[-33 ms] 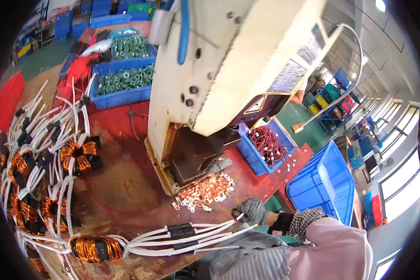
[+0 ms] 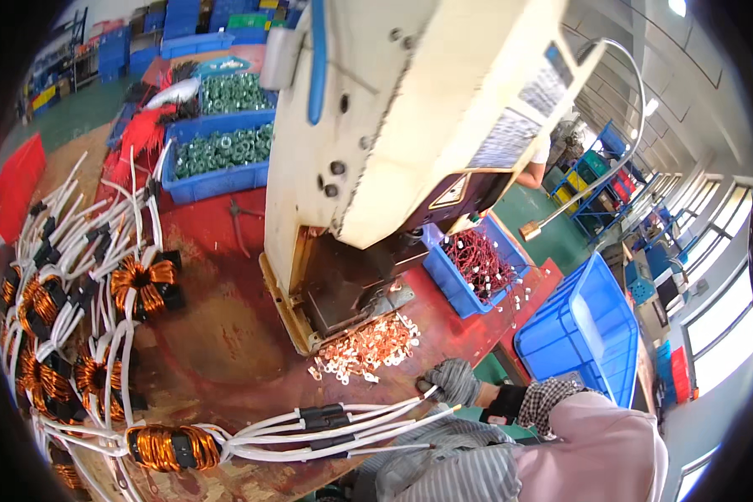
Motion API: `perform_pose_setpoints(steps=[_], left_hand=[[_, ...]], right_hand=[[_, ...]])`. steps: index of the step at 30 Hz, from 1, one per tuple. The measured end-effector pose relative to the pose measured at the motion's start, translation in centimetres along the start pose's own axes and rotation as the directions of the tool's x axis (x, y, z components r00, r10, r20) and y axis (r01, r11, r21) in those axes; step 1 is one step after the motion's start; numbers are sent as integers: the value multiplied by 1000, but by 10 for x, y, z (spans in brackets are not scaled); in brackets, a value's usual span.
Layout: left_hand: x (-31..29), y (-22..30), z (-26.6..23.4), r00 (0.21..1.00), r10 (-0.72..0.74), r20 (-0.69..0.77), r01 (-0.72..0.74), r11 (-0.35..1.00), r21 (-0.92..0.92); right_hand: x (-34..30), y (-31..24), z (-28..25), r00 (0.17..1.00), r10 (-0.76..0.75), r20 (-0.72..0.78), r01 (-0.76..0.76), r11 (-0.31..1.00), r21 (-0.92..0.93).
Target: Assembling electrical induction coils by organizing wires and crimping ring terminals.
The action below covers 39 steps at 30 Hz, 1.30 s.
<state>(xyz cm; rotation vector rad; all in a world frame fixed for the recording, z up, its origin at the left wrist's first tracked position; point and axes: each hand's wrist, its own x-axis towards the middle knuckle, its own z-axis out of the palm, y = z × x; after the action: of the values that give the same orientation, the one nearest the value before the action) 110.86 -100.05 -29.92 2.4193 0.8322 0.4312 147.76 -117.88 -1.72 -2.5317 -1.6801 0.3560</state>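
Note:
My right hand (image 2: 452,380), in a grey knit glove, rests at the near edge of the red bench (image 2: 217,335). It pinches the ends of the white sleeved leads (image 2: 343,422) of a copper-wound coil (image 2: 171,446) that lies at the bench's front left. A pile of small copper ring terminals (image 2: 364,347) lies just beyond the hand, in front of the cream press machine (image 2: 393,125). A grey striped sleeve (image 2: 443,468) fills the lower edge; my left hand does not show.
Several more copper coils with white leads (image 2: 142,280) crowd the left of the bench. Blue bins of green ring cores (image 2: 222,151) stand behind, and a small blue bin of red wires (image 2: 477,268) sits right of the press. A large blue crate (image 2: 577,326) stands on the floor.

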Motion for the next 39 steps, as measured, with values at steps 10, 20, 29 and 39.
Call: perform_pose_setpoints(steps=[10, 20, 29, 39], left_hand=[[22, -9, 0, 973, 230, 31, -233, 961, 150], [22, 45, -7, 907, 391, 160, -418, 883, 215], [-16, 143, -140, 844, 536, 1, -167, 260, 951], [133, 207, -270, 901, 280, -331, 3, 761, 649]], right_hand=[[-9, 6, 11, 932, -82, -353, 125, 987, 101], [-22, 15, 11, 918, -40, -395, 108, 983, 150], [-26, 16, 1, 900, -60, -433, 154, 970, 186], [-24, 16, 0, 895, -92, -437, 172, 974, 146]])
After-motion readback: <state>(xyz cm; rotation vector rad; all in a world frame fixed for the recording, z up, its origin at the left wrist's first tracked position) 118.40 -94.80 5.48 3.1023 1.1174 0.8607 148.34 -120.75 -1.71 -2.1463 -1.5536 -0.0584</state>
